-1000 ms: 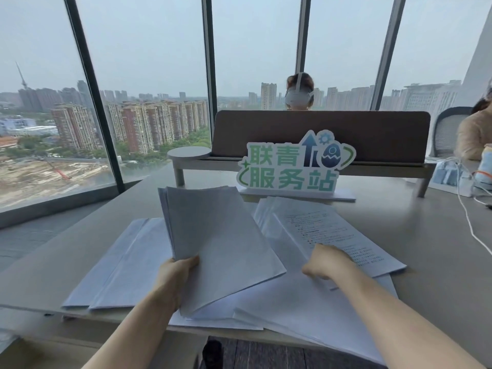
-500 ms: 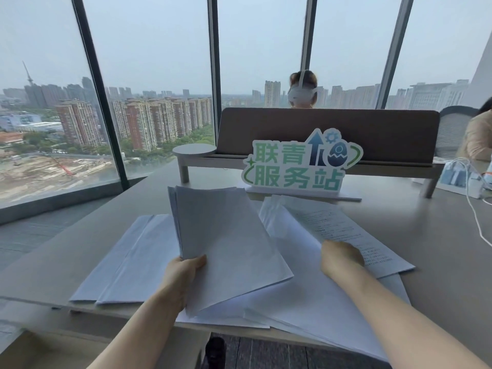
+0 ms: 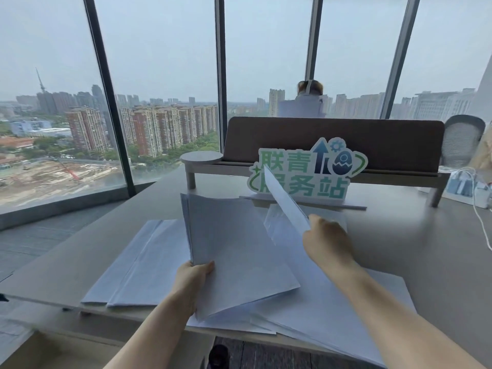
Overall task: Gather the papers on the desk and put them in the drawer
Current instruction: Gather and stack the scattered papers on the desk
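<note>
White papers lie spread over the grey desk (image 3: pixel 439 251). My left hand (image 3: pixel 193 278) grips a stack of sheets (image 3: pixel 237 249) by its near left corner, held a little above the desk. My right hand (image 3: pixel 326 241) pinches a single sheet (image 3: pixel 286 201), which it holds tilted up on edge over the desk. More loose papers (image 3: pixel 327 312) lie under both arms. Another pile (image 3: pixel 141 265) rests flat on the desk at the left. No drawer is plainly visible.
A green-and-white standing sign (image 3: pixel 308 174) stands behind the papers, in front of a brown divider panel (image 3: pixel 332 137). A person sits beyond the divider. White cables and a charger (image 3: pixel 476 187) lie at the far right. Large windows (image 3: pixel 159 75) run along the left.
My right hand has lifted one sheet off the right-hand papers and raised it on edge. My left hand keeps hold of its stack.
</note>
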Demonstrator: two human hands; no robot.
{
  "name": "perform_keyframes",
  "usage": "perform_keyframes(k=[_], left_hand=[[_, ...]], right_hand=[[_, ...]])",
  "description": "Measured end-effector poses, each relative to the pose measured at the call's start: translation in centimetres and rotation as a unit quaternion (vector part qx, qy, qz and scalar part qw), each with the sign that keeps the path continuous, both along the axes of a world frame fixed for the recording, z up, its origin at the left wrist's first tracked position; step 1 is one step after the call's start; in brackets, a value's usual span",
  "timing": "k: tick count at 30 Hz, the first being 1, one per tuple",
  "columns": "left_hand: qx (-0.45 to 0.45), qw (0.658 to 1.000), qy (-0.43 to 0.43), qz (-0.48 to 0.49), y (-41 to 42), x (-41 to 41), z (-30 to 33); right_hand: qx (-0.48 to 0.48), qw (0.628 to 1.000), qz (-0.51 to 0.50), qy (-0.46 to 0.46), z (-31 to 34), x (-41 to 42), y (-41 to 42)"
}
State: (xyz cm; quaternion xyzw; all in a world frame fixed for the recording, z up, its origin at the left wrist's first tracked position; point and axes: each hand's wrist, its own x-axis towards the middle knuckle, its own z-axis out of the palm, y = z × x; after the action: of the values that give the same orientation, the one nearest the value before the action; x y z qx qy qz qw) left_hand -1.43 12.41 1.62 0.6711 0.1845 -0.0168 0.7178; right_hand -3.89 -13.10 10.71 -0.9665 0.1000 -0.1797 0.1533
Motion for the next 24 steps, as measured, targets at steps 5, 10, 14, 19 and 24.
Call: perform_keyframes(k=[5,10,14,19,24], left_hand=[[-0.003,1.0,-0.001,-0.01,0.1,-0.4,0.2],[-0.038,0.999,-0.007,-0.021,0.2,-0.9,0.5],[-0.034,0.999,0.006,-0.036,0.3,-1.0,0.8],[-0.007,0.999,0.024,-0.036,0.5,-0.6,0.9],[-0.061,0.996,0.037,-0.052,1.0,0.2,0.1]], right_hand=[[-0.005,0.998,0.06,-0.009,0.5,-0.6,5.4],[0.007,0.993,0.11,0.036,-1.0,-0.5,9.6],[0.019,0.987,0.135,0.086,-2.1,-0.4,12.0],[0.021,0.983,0.131,0.131,-3.2,0.0,14.0],[0.028,0.974,0.15,0.166,-3.8,-0.1,14.9]])
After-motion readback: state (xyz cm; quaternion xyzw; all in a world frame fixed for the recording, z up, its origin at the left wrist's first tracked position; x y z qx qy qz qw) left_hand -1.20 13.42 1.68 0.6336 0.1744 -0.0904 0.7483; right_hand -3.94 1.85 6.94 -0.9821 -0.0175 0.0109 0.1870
